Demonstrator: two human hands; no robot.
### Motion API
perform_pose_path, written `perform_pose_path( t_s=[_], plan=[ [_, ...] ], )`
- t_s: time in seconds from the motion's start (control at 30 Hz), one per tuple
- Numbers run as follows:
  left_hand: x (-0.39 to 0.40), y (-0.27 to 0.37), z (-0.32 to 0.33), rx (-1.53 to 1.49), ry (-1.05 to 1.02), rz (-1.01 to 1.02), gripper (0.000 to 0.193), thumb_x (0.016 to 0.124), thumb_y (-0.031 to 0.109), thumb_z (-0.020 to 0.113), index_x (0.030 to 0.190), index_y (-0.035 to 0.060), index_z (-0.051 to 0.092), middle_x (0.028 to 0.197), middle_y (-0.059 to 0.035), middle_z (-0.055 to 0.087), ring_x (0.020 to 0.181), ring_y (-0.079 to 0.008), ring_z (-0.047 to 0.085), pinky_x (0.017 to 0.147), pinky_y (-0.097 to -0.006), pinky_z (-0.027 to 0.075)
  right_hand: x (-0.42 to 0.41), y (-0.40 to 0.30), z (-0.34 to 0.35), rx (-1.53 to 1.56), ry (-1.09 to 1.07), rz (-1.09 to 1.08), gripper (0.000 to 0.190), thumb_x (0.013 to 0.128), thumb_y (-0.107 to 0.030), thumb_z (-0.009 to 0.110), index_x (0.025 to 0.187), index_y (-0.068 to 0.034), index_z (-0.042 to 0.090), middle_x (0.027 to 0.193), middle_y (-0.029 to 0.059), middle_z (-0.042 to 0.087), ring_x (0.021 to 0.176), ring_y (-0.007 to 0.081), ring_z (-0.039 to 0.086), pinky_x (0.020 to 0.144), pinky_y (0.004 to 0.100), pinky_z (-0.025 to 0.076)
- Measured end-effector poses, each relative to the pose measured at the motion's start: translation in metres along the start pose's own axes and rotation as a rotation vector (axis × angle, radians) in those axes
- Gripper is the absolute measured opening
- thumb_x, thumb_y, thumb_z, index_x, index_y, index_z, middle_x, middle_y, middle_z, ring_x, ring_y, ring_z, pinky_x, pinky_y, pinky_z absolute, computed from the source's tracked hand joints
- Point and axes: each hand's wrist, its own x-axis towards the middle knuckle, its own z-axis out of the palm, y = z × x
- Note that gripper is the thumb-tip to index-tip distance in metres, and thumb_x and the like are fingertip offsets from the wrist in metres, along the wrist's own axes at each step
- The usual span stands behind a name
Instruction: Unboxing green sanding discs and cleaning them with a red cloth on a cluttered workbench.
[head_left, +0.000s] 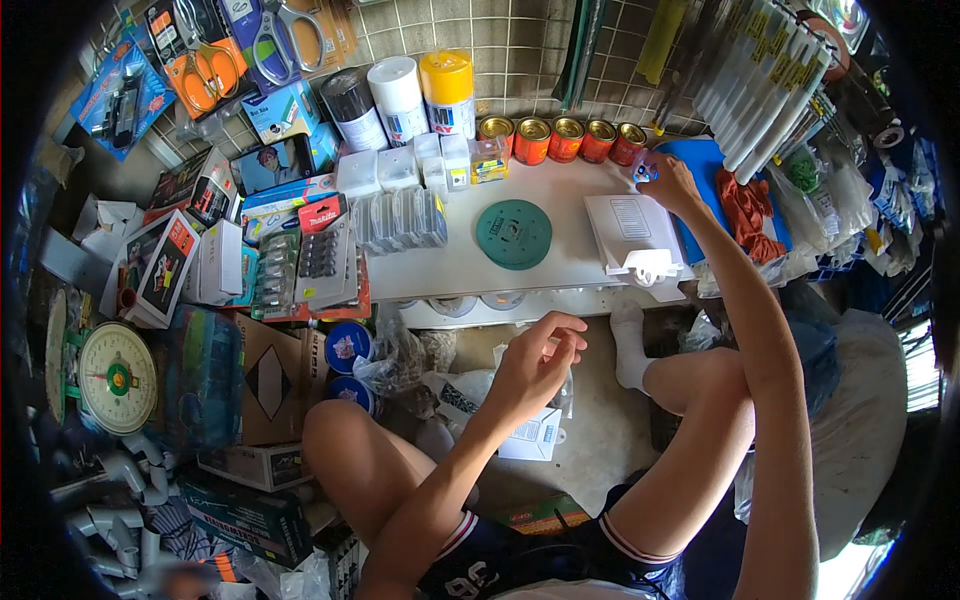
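Observation:
At the far right of the white shelf, my right hand (671, 184) pinches a small blue and purple object (644, 169), too small to name. It is close to the last of several small red tins with gold lids (568, 139) and above a blue flat item (709, 169). White sheets or flat packets (628, 229) lie just below it, with a white plastic hook-like piece (649, 266) at their lower end. My left hand (534, 366) hangs over my lap in front of the shelf, fingers loosely curled and nothing visible in them. Green round discs (514, 234) lie mid-shelf.
Spray cans (395, 101) stand at the back beside clear plastic boxes (401, 217). Packaged goods and a propped phone (274, 166) crowd the left, above a dial scale (118, 379). Rust-red cloth or gloves (746, 214) and hanging tubes (757, 82) are at right. A white box (532, 435) lies below.

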Motion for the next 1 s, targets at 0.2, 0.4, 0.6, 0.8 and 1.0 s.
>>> perform_pose_path(
  t_s=[0.2,0.4,0.6,0.8,1.0],
  plan=[
    [-0.001,0.0,0.0,0.011,-0.004,0.025,0.018,0.107,0.003,0.056,0.124,-0.0001,0.061,0.102,-0.0075,0.067,0.104,-0.0174,0.072,0.091,-0.0314,0.059,0.0,0.0,-0.001,-0.11,-0.053,0.045,0.052,0.07,-0.025,0.083,0.119,-0.01,0.074,0.104,0.0169,0.075,0.102,0.0358,0.071,0.092,0.0466,0.057],
    [0.0,-0.001,0.001,0.007,-0.012,0.038,0.019,0.106,0.002,0.056,0.124,-0.0005,0.061,0.098,-0.0062,0.066,0.103,-0.0177,0.072,0.091,-0.0317,0.059,0.005,0.01,-0.001,-0.067,-0.081,0.096,0.042,0.073,-0.03,0.083,0.11,-0.008,0.079,0.106,0.0184,0.076,0.103,0.0368,0.073,0.093,0.046,0.058],
    [-0.001,-0.002,-0.001,0.014,-0.004,0.037,0.019,0.106,0.002,0.056,0.124,-0.0007,0.061,0.097,-0.006,0.065,0.103,-0.018,0.072,0.091,-0.032,0.06,0.001,0.0,0.004,-0.079,-0.064,0.073,0.033,0.083,-0.031,0.078,0.108,-0.01,0.081,0.101,0.0201,0.076,0.095,0.0376,0.074,0.088,0.047,0.059],
    [0.001,-0.002,0.001,0.005,-0.015,0.056,0.018,0.106,0.001,0.056,0.124,-0.0008,0.061,0.096,-0.0054,0.064,0.103,-0.018,0.072,0.091,-0.0323,0.06,0.015,0.027,-0.001,0.0,-0.043,0.078,0.034,0.082,-0.027,0.082,0.11,-0.008,0.078,0.111,0.0187,0.075,0.106,0.0383,0.072,0.093,0.0465,0.057],
    [-0.002,-0.001,-0.001,0.022,-0.002,0.047,0.018,0.106,0.001,0.056,0.123,-0.0011,0.061,0.095,-0.0051,0.064,0.102,-0.0179,0.072,0.092,-0.0323,0.06,0.015,0.023,0.002,0.004,0.095,0.011,0.064,0.076,-0.025,0.088,0.132,-0.007,0.064,0.121,0.0174,0.074,0.117,0.0391,0.069,0.099,0.0464,0.055]
  ],
)
